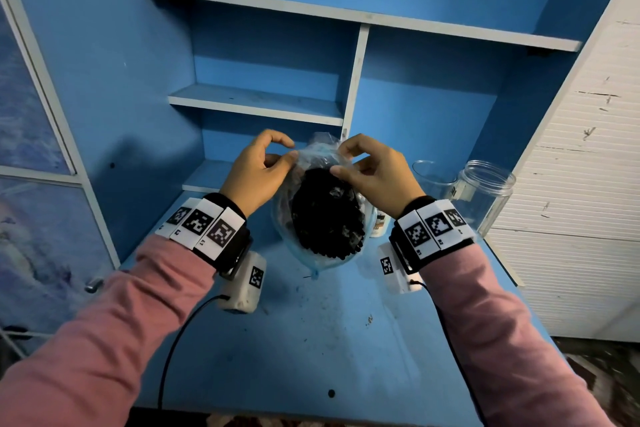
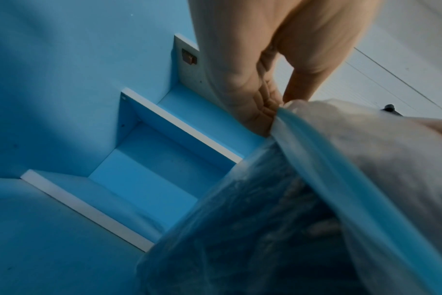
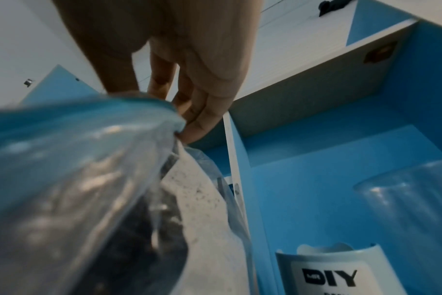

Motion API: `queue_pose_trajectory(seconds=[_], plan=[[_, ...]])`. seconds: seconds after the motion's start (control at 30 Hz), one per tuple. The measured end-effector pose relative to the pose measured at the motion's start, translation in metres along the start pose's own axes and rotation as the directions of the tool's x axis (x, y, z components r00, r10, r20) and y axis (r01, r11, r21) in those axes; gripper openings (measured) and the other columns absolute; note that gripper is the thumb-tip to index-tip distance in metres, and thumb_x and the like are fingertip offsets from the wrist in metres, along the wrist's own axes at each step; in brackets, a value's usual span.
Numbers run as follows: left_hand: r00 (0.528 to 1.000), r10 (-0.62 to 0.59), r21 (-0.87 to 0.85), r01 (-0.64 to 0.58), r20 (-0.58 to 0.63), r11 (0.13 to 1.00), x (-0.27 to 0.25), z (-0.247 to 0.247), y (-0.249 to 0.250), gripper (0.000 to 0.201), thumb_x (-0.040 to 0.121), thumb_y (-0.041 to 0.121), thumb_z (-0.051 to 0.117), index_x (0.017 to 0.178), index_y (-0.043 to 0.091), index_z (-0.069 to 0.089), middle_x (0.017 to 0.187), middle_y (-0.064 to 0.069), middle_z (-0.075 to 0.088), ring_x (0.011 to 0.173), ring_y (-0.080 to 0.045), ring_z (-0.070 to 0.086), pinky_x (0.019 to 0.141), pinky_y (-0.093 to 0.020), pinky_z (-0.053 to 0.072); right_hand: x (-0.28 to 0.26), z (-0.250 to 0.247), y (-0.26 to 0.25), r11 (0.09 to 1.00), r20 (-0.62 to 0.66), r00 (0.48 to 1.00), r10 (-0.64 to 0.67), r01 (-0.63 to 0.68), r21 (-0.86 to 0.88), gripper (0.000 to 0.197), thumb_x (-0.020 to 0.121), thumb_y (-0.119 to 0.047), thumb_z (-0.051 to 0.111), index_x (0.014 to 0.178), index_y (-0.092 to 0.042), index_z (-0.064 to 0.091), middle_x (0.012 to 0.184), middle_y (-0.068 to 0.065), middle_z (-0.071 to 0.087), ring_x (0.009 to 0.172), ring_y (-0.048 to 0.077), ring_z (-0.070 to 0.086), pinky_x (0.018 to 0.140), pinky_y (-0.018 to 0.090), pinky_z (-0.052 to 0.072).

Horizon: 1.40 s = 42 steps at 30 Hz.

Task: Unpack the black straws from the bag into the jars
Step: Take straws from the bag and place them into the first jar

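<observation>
Both hands pinch the mouth of the bag [image 1: 320,215] above the worktop [image 1: 311,340]: left hand [image 1: 258,172], right hand [image 1: 375,173]. Black straws [image 1: 325,215] hang inside, below the fingers [image 1: 341,170]; empty jars [image 1: 485,194] stand nearer the right hand.

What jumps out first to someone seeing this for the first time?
A clear bag stuffed with black straws, held up over the blue desk, its top pinched by the left hand and the right hand. Two clear jars stand open at the right.
</observation>
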<state>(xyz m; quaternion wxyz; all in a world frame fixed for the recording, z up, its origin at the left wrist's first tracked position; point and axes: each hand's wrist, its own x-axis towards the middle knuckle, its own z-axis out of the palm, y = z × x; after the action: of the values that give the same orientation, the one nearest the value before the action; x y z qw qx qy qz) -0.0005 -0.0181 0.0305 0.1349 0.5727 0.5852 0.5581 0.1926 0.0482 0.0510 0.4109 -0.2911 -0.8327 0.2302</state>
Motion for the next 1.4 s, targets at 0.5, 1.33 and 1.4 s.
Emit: queue_pose_trajectory(seconds=[0.5, 1.33, 1.4], plan=[[0.961, 0.277, 0.184, -0.270, -0.017, 0.945, -0.013, 0.001, 0.013, 0.013, 0.087, 0.027, 0.070, 0.087, 0.014, 0.071, 0.082, 0.005, 0.072, 0.076, -0.003, 0.065, 0.070, -0.011, 0.050, 0.013, 0.005, 0.006, 0.991, -0.048, 0.998, 0.043, -0.049, -0.124, 0.014, 0.095, -0.010, 0.052, 0.087, -0.009, 0.064, 0.061, -0.007, 0.049, 0.058, 0.004, 0.043, 0.054, 0.007, 0.031], [0.948, -0.315, -0.331, 0.309, 0.036, 0.892, 0.004, 0.022, 0.004, 0.022, 0.097, 0.008, 0.052, 0.079, 0.014, 0.064, 0.076, -0.004, 0.063, 0.072, -0.015, 0.058, 0.079, -0.031, 0.050, -0.025, -0.016, 0.029, 0.979, -0.170, 0.972, 0.165, -0.141, 0.144, 0.015, 0.089, -0.009, 0.061, 0.082, -0.023, 0.059, 0.071, -0.008, 0.058, 0.058, 0.010, 0.054, 0.063, 0.029, 0.046], [0.941, -0.329, -0.431, 0.327, 0.072, 0.841, 0.003, 0.023, 0.012, 0.024, 0.098, 0.007, 0.051, 0.078, 0.012, 0.063, 0.071, -0.002, 0.064, 0.064, -0.011, 0.059, 0.069, -0.024, 0.052, -0.019, -0.020, 0.026, 0.978, -0.215, 0.962, 0.169, -0.137, 0.156, 0.024, 0.087, 0.000, 0.054, 0.078, -0.022, 0.059, 0.066, -0.008, 0.058, 0.055, 0.008, 0.051, 0.060, 0.025, 0.045]])
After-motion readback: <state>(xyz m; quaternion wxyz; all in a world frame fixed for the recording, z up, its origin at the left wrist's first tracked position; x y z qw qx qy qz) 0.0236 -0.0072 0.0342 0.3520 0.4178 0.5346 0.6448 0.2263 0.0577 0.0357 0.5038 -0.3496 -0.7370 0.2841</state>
